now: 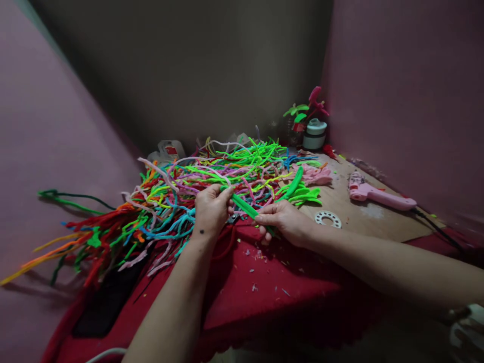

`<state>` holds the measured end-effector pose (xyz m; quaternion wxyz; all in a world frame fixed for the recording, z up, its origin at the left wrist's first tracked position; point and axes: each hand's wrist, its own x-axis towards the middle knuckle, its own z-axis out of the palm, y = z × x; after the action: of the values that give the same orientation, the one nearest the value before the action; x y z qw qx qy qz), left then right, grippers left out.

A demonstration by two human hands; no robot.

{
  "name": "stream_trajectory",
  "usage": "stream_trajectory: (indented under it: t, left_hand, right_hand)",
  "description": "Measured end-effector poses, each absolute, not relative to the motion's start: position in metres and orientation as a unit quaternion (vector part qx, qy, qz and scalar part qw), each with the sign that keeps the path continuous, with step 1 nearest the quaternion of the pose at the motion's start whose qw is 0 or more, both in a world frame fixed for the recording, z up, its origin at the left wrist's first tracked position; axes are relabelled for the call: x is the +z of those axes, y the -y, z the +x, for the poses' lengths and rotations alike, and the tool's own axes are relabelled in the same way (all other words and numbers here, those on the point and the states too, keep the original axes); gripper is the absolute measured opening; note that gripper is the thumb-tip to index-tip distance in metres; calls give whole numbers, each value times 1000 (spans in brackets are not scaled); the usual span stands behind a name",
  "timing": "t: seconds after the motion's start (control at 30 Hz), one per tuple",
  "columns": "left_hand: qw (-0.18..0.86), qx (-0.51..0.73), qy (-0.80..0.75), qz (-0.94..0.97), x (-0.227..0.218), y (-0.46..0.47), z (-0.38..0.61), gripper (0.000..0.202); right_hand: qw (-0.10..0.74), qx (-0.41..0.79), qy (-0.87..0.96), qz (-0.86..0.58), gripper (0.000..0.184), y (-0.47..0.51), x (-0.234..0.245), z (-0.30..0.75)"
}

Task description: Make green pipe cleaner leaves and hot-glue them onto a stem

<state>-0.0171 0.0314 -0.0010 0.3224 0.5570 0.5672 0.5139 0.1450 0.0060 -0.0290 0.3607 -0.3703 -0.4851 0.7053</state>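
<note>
Stretched between my two hands is a length of green pipe cleaners (245,206) that look laid side by side. My left hand (212,209) pinches its upper left end between thumb and fingers. The lower right end sits in the closed fingers of my right hand (282,220). Behind my hands spreads a big heap of pipe cleaners (212,174) in many colours. Just past my right hand lie several green looped pieces (300,194). A small dark metal tool (233,218), partly hidden, lies under the left fingers.
A pink glue gun (381,195) with a black cord rests on brown cardboard (372,227) at the right. Near it are a white ring with holes (328,219) and pink pieces (313,174). A lidded jar (314,134) stands behind. A dark phone-like slab (104,305) lies front left on the red cloth (272,297).
</note>
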Motion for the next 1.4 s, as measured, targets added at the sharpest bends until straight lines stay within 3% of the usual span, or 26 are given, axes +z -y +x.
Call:
stream_trajectory:
  t: [0.17,0.33,0.47,0.77,1.07,1.13,1.2,1.27,1.33,1.4]
  left_hand:
    - [357,519,-571,527,2,-31,-20,18]
    - [555,522,-470,446,5,-28,-17,25]
    - [657,439,-412,454,1,-27,-13,25]
    - [597,377,-522,478,-4,-23,-5,34]
    - [490,391,-552,550,0,-24,-8,33]
    - [370,448,-563,587,5,-24,-13,29]
    - [141,522,-547,639,11,-23,-17,31]
    - [-34,472,-476,742,16,-20,-20,31]
    - [-94,342,-387,851,16,-18,-19,22]
    - [-89,229,-325,913,11,-18,-16,16]
  right_hand:
    - [362,717,456,-384,12,-7,-28,145]
    - [373,733,435,-367,9,-8,-30,145]
    - [366,747,434,-346,10,-9,-33,145]
    - [376,750,437,-325,12,-14,-35,147]
    - [369,737,439,-359,10,-16,-31,148]
    - [361,727,447,-376,10,-18,-28,149]
    - [354,713,460,-394,10,-20,-26,151]
    - [347,697,477,-407,10,-23,-25,153]
    - [336,683,501,-411,13,-24,-24,154]
    - [317,669,529,-414,17,-26,-23,155]
